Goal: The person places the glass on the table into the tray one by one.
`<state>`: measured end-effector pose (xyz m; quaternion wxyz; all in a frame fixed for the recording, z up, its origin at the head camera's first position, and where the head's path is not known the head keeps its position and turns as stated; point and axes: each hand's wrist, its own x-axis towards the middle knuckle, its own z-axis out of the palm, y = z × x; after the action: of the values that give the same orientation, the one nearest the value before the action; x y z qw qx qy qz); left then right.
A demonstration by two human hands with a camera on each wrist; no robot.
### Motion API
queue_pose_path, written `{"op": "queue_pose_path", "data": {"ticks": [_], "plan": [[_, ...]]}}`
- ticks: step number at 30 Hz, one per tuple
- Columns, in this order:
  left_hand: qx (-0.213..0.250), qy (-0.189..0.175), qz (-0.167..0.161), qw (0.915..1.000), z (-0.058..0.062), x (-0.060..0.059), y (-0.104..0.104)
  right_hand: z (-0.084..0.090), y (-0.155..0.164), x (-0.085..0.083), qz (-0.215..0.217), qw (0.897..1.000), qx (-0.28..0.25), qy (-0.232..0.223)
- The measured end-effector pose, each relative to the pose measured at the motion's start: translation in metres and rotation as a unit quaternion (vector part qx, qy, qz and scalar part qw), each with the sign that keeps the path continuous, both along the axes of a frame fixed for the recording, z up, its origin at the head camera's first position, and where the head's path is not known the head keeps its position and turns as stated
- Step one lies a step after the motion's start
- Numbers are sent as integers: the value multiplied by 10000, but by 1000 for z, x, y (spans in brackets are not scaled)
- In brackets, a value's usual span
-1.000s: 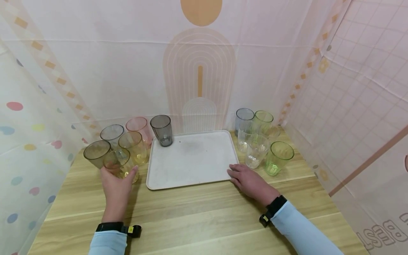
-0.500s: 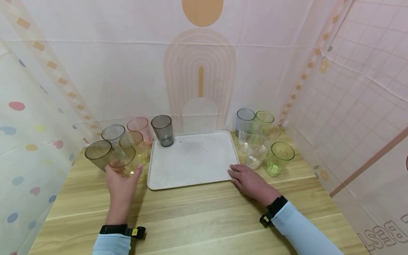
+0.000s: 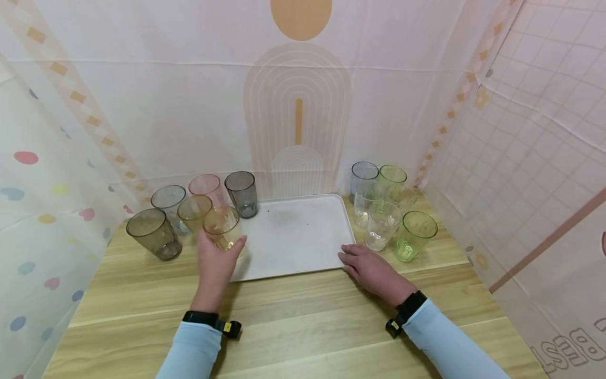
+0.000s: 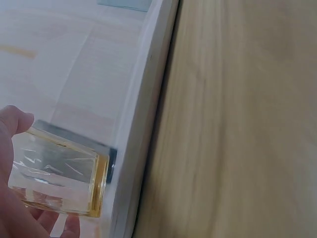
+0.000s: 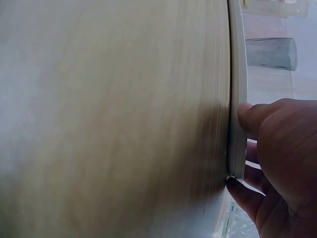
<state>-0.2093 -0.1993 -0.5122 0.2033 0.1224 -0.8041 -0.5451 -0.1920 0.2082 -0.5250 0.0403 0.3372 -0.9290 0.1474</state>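
The left hand [image 3: 215, 260] holds a see-through yellow plastic cup [image 3: 223, 231]. Its fingers and thumb curl round the cup's lower part. The cup is upright and sits over the left edge of the flat white plastic tray [image 3: 303, 237]. In the head view the hand hides the bottom of the cup, so I cannot tell if it touches the tray. In the left wrist view the cup [image 4: 54, 178] looks big and is cut off at the left edge, with the tray's rim [image 4: 143, 129] just beside it.

The right hand [image 3: 371, 268] is relaxed and rests flat on the light wooden bench [image 3: 303, 321], at about 4 o'clock from the tray's middle. Its fingertips [image 3: 344, 252] touch the tray's near right corner. In the right wrist view the thumb and fingers [image 5: 252, 116] lie against the thin edge of the tray [image 5: 237, 99]. It holds nothing.

A dark grey plastic cup [image 3: 241, 193] stands on the tray at its 10 o'clock corner. More cups stand on the bench at 9 o'clock from the tray: a smoky brown cup [image 3: 153, 234], an olive yellow cup [image 3: 193, 211], a pale grey cup [image 3: 168, 200] and a pink cup [image 3: 205, 187]. Some of them hide parts of each other.

At 3 o'clock from the tray stands another bunch: a bright green cup [image 3: 415, 234], a clear cup [image 3: 382, 225], a pale green cup [image 3: 392, 181] and a blue-grey cup [image 3: 363, 176]. The ones at the back blend together and are hard to tell apart.
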Motion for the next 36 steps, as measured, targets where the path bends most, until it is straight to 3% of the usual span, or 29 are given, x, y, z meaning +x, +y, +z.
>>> {"op": "queue_pose_path", "data": {"ticks": [8, 14, 23, 36], "plan": [[105, 93, -189, 9997, -4, -36, 17, -1, 0, 1, -51, 9999, 32, -98], [209, 74, -275, 9994, 0, -49, 24, 1, 0, 2, -95, 9996, 75, -242], [19, 166, -171, 9997, 0, -57, 25, 1, 0, 2, -101, 9996, 107, -237], [-8, -276, -136, 9995, -6, -58, 22, 2, -1, 1, -14, 10000, -3, -86]]}}
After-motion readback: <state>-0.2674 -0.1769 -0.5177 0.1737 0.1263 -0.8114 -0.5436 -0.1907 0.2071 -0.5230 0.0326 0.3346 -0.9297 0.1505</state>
